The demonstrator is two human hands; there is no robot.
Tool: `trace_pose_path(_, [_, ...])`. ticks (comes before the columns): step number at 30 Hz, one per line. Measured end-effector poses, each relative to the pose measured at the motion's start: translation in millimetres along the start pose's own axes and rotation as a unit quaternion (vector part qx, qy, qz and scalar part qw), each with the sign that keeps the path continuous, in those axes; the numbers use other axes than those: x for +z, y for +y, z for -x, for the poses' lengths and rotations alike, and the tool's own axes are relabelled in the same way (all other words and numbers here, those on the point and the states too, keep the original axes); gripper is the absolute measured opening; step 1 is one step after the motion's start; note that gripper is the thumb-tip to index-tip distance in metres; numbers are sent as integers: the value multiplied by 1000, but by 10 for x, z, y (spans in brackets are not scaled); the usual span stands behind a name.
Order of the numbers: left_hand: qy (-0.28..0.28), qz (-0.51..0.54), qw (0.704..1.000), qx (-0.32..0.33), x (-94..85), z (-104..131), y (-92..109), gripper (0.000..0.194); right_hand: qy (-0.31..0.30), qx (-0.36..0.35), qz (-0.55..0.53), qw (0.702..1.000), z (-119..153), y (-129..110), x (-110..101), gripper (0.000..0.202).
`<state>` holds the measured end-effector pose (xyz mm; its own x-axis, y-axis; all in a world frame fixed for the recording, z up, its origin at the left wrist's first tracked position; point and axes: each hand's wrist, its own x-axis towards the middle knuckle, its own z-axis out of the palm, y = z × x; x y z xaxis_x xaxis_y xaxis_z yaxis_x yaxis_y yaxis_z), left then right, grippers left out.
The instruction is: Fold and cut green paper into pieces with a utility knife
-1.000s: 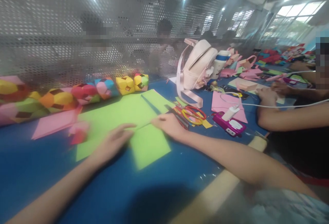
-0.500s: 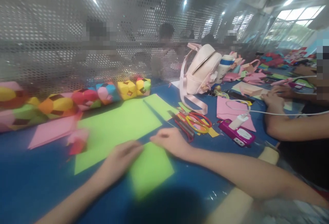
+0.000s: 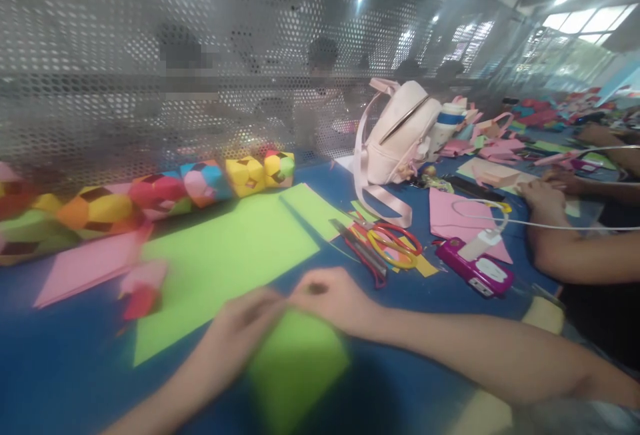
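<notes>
Blue worktop [image 3: 65,362], across the lower frame. Large green sheet [image 3: 225,242], centre left, flat, free of my hands. Row of folded paper shapes [image 3: 157,195], left edge to centre, apparently complete. Small green sheet [image 3: 300,372], lower centre, separate from the large one; no finished form shows, so I judge most shaping remains. My left hand [image 3: 247,318] and right hand [image 3: 335,298], blurred, fingertips together, both seemingly pinching its upper edge.

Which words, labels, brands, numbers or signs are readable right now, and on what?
None can be read.
Purple device: its white patch is too blurred to make out any text.
White bottle: any markings are too small to read.
Nearer green sheet: no print visible.
</notes>
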<state>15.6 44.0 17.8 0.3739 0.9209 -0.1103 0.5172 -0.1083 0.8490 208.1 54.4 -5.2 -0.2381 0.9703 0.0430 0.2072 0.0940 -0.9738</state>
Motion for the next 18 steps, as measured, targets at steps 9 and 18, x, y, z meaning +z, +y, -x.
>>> trace_pose_path(9, [-27,-12,999,12,-143,8,-57,35,-10,41,-32,999,5,-107,-92,21])
trace_pose_path(18, [30,59,996,-56,-217,19,-72,41,56,98,-85,990,-39,-231,-278,27])
